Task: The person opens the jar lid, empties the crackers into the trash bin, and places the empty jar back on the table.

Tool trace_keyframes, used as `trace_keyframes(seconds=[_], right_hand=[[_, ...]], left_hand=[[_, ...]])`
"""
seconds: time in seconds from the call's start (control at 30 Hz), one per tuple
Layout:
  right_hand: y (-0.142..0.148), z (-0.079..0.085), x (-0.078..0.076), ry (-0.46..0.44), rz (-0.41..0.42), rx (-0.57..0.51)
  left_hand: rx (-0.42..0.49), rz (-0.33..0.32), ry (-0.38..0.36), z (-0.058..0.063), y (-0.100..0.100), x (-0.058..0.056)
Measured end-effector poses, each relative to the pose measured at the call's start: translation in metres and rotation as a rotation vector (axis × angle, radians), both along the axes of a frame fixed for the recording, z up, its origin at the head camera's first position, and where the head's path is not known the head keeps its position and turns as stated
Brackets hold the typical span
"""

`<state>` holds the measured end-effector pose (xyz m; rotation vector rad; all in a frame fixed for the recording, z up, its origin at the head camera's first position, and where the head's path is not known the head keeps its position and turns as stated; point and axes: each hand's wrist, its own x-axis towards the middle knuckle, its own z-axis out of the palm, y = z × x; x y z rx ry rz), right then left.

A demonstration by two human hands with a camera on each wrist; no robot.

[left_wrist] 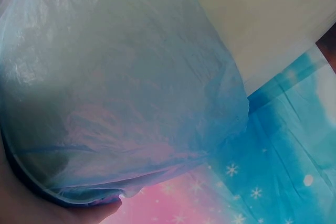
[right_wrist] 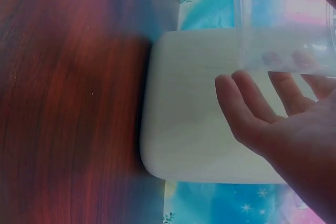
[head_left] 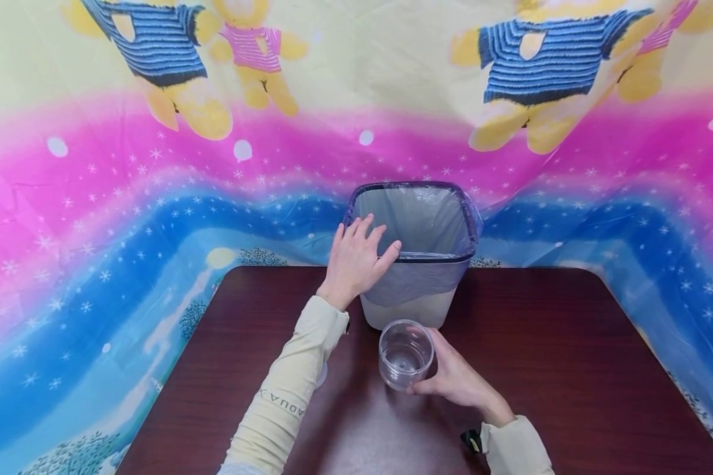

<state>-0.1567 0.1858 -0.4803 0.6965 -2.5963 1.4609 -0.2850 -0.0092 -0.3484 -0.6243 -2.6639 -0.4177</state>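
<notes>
A pale waste bin stands at the back of the dark table, lined with a thin translucent bag folded over its dark rim. My left hand rests on the bin's left front rim, fingers spread and fairly straight. In the left wrist view the bag liner fills most of the picture. My right hand grips a clear plastic jar between thumb and fingers, in front of the bin. The jar's open mouth faces up, and I see nothing inside. From the right wrist, the clear jar appears above the fingers.
A clear round-edged object lies on the table, mostly hidden behind the left sleeve. A printed cloth with bears and snowflakes hangs behind the table and along its sides.
</notes>
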Motion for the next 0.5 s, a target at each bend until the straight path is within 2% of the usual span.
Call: trace_keyframes(seconds=[0.5], right_hand=[[-0.0001, -0.0049, -0.0005, 0.017, -0.008, 0.038]], left_hand=[[-0.005, 0.003, 0.004, 0.0, 0.0007, -0.0003]])
